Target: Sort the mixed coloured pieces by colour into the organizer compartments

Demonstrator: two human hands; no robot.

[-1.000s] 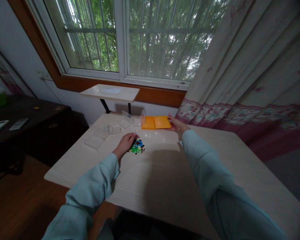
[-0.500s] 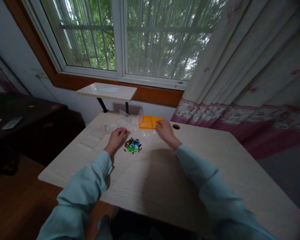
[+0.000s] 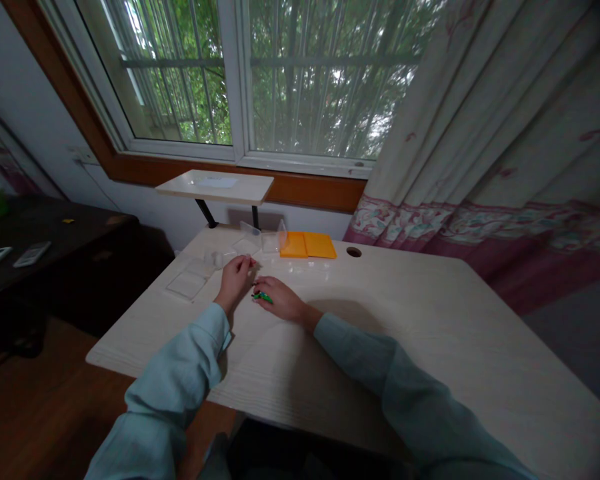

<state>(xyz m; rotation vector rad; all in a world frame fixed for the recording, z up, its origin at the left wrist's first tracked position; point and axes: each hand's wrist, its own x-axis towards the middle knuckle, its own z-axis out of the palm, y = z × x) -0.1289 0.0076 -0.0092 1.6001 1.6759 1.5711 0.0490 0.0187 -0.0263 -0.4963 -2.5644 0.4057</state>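
A pile of small coloured pieces [image 3: 261, 296] lies on the pale wooden table [image 3: 380, 320], mostly hidden under my right hand [image 3: 280, 301]. That hand lies palm down over the pile with its fingers drawn together, and green bits show at the fingertips. My left hand [image 3: 235, 277] is just left of the pile, its fingers curled into a pinch that points toward the far edge. What the pinch holds is too small to make out. Two orange trays [image 3: 308, 245] lie side by side beyond both hands.
Several clear plastic lids and boxes [image 3: 187, 283] sit at the table's far left corner. A round cable hole [image 3: 353, 252] is right of the trays. A small white shelf [image 3: 215, 186] hangs under the window. A dark cabinet [image 3: 55, 240] stands left, a curtain [image 3: 480, 167] right.
My right hand has come back from the orange trays and now covers the pile of pieces. My left hand has lifted off the pile and moved slightly left and away.
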